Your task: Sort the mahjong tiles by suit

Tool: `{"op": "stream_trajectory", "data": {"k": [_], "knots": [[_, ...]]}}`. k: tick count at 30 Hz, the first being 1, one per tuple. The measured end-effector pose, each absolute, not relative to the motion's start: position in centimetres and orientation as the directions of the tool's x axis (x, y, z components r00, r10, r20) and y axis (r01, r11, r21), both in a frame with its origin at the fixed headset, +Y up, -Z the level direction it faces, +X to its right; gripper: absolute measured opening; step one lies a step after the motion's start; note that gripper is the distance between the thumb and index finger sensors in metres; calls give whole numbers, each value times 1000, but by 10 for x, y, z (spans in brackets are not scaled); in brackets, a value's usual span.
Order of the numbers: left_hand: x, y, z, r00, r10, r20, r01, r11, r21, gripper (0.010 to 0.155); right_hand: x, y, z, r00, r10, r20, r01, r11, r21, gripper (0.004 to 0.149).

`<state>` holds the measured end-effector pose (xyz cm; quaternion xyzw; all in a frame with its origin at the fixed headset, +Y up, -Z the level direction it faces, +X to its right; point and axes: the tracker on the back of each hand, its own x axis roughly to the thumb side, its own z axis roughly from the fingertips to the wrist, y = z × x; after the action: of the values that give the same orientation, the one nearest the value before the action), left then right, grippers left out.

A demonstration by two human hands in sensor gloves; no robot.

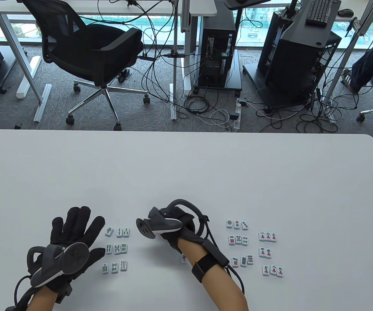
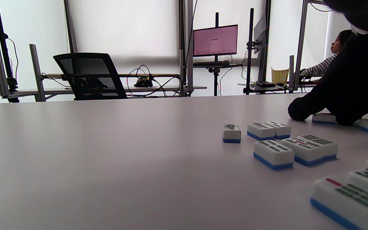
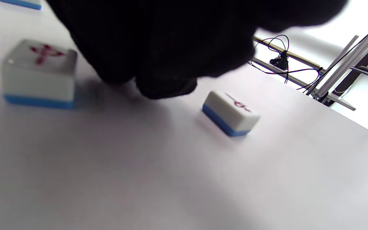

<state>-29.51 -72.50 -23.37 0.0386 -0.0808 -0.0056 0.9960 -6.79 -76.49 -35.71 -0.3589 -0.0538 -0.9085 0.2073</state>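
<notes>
My left hand (image 1: 74, 230) lies flat on the white table (image 1: 186, 175) with fingers spread, just left of the bamboo tiles (image 1: 116, 248), holding nothing. My right hand (image 1: 173, 226) arches over the table near the middle with its fingers curled down. In the right wrist view its fingertips (image 3: 164, 86) touch the table between two red-marked tiles, one (image 3: 40, 73) on the left and one (image 3: 232, 113) on the right, and no tile shows in its grip. One red-character tile (image 1: 184, 258) peeks out beside the right wrist. Dot tiles (image 1: 238, 240) and character tiles (image 1: 268, 252) lie in rows further right.
The left wrist view shows the bamboo tiles (image 2: 299, 147) and my right hand (image 2: 340, 89) low over two tiles (image 2: 324, 118). Beyond the table's far edge stand an office chair (image 1: 92, 55), computer towers (image 1: 217, 48) and cables. A seated person (image 2: 324, 64) is in the background.
</notes>
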Motion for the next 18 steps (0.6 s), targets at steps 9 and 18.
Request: {"op": "stream_trajectory", "data": {"k": [9, 18], "knots": [[-293, -724, -233, 986, -36, 161, 22, 996, 90, 82, -51, -760, -347, -666, -329, 669, 325, -936, -137, 57], [-288, -728, -233, 983, -58, 174, 45, 996, 78, 82, 63, -716, -318, -782, -267, 563, 223, -964, -147, 58]]}}
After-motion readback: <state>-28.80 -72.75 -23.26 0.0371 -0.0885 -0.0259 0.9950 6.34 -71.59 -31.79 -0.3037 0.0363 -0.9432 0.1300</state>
